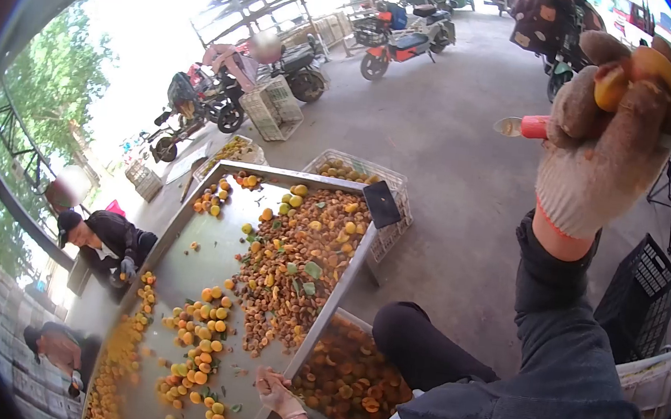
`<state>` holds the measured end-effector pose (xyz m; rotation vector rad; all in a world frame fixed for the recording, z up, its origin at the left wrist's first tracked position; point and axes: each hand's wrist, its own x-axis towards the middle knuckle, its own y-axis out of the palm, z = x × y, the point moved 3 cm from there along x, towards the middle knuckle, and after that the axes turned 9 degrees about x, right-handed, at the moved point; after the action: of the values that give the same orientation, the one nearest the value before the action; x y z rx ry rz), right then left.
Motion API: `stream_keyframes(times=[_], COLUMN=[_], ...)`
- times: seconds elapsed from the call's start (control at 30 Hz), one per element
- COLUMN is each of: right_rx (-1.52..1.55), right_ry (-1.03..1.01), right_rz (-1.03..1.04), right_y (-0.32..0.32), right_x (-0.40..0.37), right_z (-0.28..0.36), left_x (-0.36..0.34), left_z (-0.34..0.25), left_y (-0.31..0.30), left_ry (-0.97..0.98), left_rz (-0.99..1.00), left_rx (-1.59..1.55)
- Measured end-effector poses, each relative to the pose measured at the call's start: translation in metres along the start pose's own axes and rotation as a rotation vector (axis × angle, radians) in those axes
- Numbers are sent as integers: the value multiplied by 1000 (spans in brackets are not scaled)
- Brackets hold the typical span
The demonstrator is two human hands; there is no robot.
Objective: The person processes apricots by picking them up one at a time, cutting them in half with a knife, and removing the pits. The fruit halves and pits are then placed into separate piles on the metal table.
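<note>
My right hand [604,148], in a soiled white knit glove, is raised at the upper right. Its fingers are closed around an orange apricot [661,72] and a red-handled knife [535,127]. A small rounded metal tip shows at the handle's end, and a curved blade sticks out on the other side. Low in the view, my left hand [277,390] is bare and sits by the metal table's near edge. Its fingers are curled together; what they hold, if anything, cannot be made out. Whole apricots [200,334] and a heap of brown pits [286,286] lie on the table [182,267].
A crate of apricot halves [351,375] stands beside my knee [421,333]. At the table's far corner is a white crate [390,232]. A black crate [642,291] stands right. Two people work along the left side, one person [107,247] in dark clothes. Scooters [402,45] are parked behind.
</note>
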<state>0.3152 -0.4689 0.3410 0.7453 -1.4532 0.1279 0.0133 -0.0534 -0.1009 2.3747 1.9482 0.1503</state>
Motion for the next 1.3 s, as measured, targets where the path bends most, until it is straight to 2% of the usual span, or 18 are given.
stream_keyframes(times=[0.03,0.1,0.13,0.2,0.23,0.27,0.37,0.4,0.43,0.47,0.6,0.77,0.87,1.0,1.03,1.1,1.17,1.3], right_rx=[39,-40,15,-519,-809,-615,-443,-470,-321,-308,-43,-31,171,287,313,383,442,542], right_ry=[-13,67,56,69,70,481,792,691,825,801,1375,1575,1845,1871,1884,1873,1823,1937], right_rz=[2,-265,-259,-95,166,224,74,55,-4,-6,-258,-389,-224,64,184,380,540,611], right_y=[18,70,94,150,193,205,189,176,161,144,86,77,116,172,187,217,241,271], right_x=[2,-1,-1,-2,-7,-37,-110,-139,-168,-200,-309,-359,-350,-359,-358,-359,-369,-385], right_z=[-12,-50,-84,-197,-234,-266,-297,-297,-287,-279,-215,-153,-107,-53,-36,-8,12,41], left_x=[2,1,-3,-10,-19,-26,-40,-44,-43,-42,-47,-52,-59,-74,-83,-106,-121,-118], left_z=[5,5,1,-4,-3,0,-3,-2,-1,-1,-18,-3,-11,-21,-22,-38,-62,-73], left_y=[-2,-1,1,5,2,0,10,11,12,15,22,20,22,14,8,10,5,-10], left_ry=[33,87,34,-4,7,-53,-101,-108,-115,-104,-139,-158,-190,-309,-312,-363,-359,-335], left_rz=[0,-42,-38,-38,-66,-58,-44,-33,-34,-30,-22,19,10,189,149,467,547,721], left_rx=[44,59,37,7,-10,29,70,69,84,98,80,-46,-68,-80,-98,-341,-418,-396])
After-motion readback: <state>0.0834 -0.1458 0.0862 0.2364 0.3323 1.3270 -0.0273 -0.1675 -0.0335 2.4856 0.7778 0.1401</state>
